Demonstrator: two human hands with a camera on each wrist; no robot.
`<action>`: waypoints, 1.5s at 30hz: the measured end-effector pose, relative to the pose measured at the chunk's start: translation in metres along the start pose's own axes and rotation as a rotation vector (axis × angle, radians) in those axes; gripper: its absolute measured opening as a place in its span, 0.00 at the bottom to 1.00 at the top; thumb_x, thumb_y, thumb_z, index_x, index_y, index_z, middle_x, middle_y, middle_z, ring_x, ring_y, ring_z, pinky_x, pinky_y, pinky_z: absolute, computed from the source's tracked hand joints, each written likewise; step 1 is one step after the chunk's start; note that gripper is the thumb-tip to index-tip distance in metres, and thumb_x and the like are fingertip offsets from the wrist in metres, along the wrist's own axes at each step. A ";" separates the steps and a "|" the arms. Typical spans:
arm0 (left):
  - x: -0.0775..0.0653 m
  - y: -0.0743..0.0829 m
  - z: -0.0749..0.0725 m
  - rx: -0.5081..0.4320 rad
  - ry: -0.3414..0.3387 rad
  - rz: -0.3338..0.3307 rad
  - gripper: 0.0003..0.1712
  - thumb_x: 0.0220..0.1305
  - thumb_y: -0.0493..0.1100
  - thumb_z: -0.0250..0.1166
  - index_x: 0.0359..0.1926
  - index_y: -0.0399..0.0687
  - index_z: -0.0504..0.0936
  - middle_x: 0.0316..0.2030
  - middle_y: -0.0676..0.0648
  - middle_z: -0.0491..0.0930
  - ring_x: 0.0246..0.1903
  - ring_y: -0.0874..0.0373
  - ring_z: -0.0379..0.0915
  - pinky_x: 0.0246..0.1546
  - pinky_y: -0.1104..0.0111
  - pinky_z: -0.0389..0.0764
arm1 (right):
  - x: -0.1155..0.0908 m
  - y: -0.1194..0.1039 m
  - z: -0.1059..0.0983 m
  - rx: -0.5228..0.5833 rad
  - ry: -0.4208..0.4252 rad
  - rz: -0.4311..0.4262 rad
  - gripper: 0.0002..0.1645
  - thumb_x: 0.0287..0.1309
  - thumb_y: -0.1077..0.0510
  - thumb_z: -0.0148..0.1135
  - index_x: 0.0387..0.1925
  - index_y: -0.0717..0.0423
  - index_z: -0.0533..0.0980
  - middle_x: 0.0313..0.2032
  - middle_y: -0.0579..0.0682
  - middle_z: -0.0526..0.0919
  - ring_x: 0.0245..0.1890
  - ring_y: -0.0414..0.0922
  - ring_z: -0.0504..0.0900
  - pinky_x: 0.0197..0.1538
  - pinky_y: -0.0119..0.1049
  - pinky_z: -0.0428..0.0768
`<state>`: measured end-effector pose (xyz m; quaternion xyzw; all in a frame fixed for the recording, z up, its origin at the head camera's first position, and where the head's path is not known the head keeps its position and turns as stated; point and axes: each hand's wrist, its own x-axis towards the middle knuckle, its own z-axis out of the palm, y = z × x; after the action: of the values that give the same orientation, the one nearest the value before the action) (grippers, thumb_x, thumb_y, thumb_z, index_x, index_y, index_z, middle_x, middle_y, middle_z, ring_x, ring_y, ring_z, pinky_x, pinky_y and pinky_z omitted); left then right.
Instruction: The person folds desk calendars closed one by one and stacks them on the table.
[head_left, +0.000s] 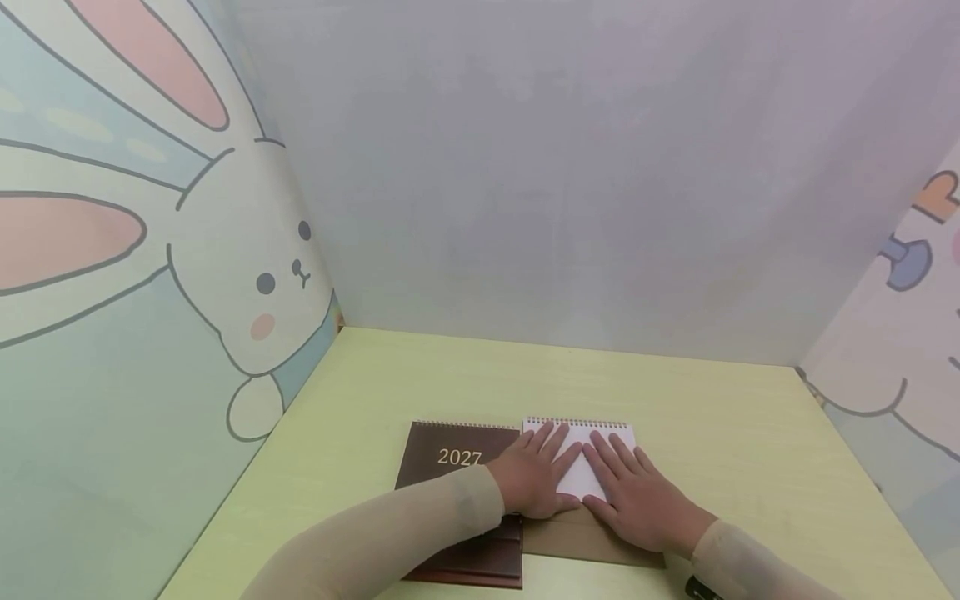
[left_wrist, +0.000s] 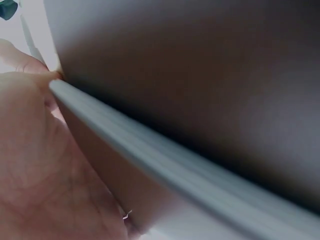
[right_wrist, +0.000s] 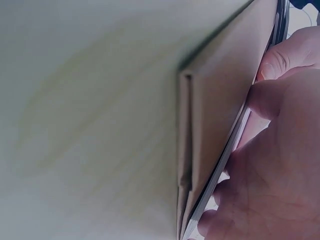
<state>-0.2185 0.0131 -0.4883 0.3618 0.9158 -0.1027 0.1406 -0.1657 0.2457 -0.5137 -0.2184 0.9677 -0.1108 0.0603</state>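
A spiral-bound desk calendar with white pages (head_left: 579, 479) lies on its brown cardboard stand (head_left: 592, 540) at the front of the table. My left hand (head_left: 534, 477) rests spread on the left part of the pages, and my right hand (head_left: 637, 498) lies flat on the right part. Both thumbs come close together near the lower edge of the pages. Left of it, beneath my left forearm, lies a dark brown calendar (head_left: 450, 479) with gold "2027" on it. In the right wrist view the folded cardboard stand (right_wrist: 225, 85) shows beside my right palm (right_wrist: 285, 165).
The pale yellow table (head_left: 465, 375) extends behind and to both sides of the calendars. A grey wall (head_left: 555, 183) closes off the back. The left panel (head_left: 247, 317) carries a rabbit drawing, and another cartoon panel (head_left: 900, 350) stands at the right.
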 end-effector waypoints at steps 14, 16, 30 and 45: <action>-0.001 -0.001 0.001 0.011 0.020 0.008 0.50 0.89 0.81 0.42 0.99 0.71 0.46 1.00 0.55 0.42 0.99 0.55 0.41 0.97 0.61 0.58 | 0.000 0.000 0.000 -0.008 0.008 -0.007 0.49 0.90 0.34 0.59 0.92 0.60 0.65 0.93 0.66 0.64 0.92 0.74 0.64 0.86 0.83 0.67; -0.001 -0.001 0.002 0.012 0.022 0.015 0.50 0.89 0.81 0.42 0.99 0.70 0.46 1.00 0.55 0.42 0.99 0.54 0.41 0.97 0.61 0.58 | 0.000 0.000 0.000 -0.001 0.001 -0.005 0.49 0.90 0.34 0.59 0.92 0.61 0.65 0.93 0.66 0.64 0.92 0.75 0.64 0.86 0.84 0.67; -0.002 0.000 0.001 0.027 0.035 0.015 0.50 0.89 0.81 0.42 0.99 0.70 0.47 0.99 0.54 0.43 0.99 0.54 0.43 0.97 0.61 0.59 | 0.001 -0.002 -0.002 0.014 -0.015 0.009 0.49 0.90 0.33 0.58 0.92 0.61 0.65 0.93 0.66 0.63 0.92 0.75 0.62 0.87 0.84 0.65; -0.002 -0.001 0.002 0.011 0.077 0.033 0.52 0.89 0.82 0.45 0.99 0.65 0.52 0.99 0.51 0.48 0.98 0.50 0.48 0.96 0.58 0.64 | 0.002 0.002 0.004 -0.003 -0.013 0.008 0.50 0.90 0.32 0.58 0.93 0.59 0.64 0.93 0.65 0.63 0.93 0.73 0.62 0.88 0.82 0.66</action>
<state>-0.2175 0.0100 -0.4889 0.3812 0.9140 -0.0914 0.1047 -0.1678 0.2461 -0.5177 -0.2152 0.9683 -0.1079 0.0667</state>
